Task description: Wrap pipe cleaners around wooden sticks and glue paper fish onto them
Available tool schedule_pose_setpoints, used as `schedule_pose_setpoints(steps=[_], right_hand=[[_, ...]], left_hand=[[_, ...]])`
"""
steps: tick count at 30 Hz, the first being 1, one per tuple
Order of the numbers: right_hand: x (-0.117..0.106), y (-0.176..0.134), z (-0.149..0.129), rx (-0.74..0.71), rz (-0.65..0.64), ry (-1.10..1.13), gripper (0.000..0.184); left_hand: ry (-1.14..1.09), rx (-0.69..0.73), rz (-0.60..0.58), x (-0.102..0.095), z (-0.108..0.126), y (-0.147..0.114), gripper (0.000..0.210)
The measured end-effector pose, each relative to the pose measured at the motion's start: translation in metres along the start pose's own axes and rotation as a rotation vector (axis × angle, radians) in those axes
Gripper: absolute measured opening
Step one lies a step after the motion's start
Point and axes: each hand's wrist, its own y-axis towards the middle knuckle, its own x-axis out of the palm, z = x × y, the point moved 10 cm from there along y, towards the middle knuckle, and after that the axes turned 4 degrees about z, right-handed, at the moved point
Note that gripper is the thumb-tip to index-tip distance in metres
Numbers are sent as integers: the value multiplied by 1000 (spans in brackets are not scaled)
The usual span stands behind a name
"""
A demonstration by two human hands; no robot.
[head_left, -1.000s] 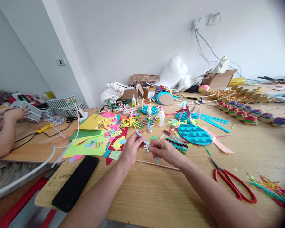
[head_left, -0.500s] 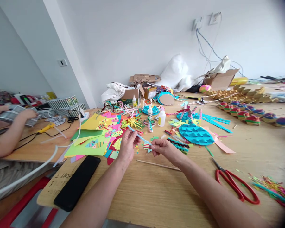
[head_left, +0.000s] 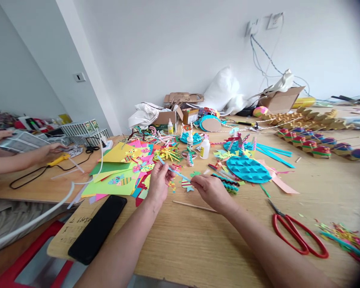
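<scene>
A thin light blue strip runs slantwise between my two hands above the table; whether it is paper or a pipe cleaner I cannot tell. My left hand pinches it near its upper left end, which pokes out past the fingers. The lower right end is pinched in my right hand. Below the right hand lies a thin wooden stick, partly covered by it. A striped paper fish and dark and teal fuzzy coils lie just beyond the hands.
Coloured paper sheets spread at left, near a black phone. Red-handled scissors lie at right. Glue bottles and a blue bumpy oval stand ahead. A co-worker's hand is at far left, near a yellow-handled glue gun.
My right hand has turned slightly and drawn a little to the right along the strip. The co-worker's hand has moved right, away from the grey packet toward the yellow tool.
</scene>
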Motion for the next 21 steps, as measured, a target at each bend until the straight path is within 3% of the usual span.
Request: schedule_pose_setpoints(steps=[4,8,14,21], right_hand=[[5,0,-17,-141,-109,-11,24],[5,2,5,52,-92,212,21],[29,-2,39,361,-119,714,21],[25,-2,25,372,-83,986,23]], left_hand=[[1,-43,19,-4,-1,4,21],[-33,-53,12,-5,-4,4,21],[-101,-5,-24,3,-2,1,20],[-166,-83,31,-4,-6,4,21]])
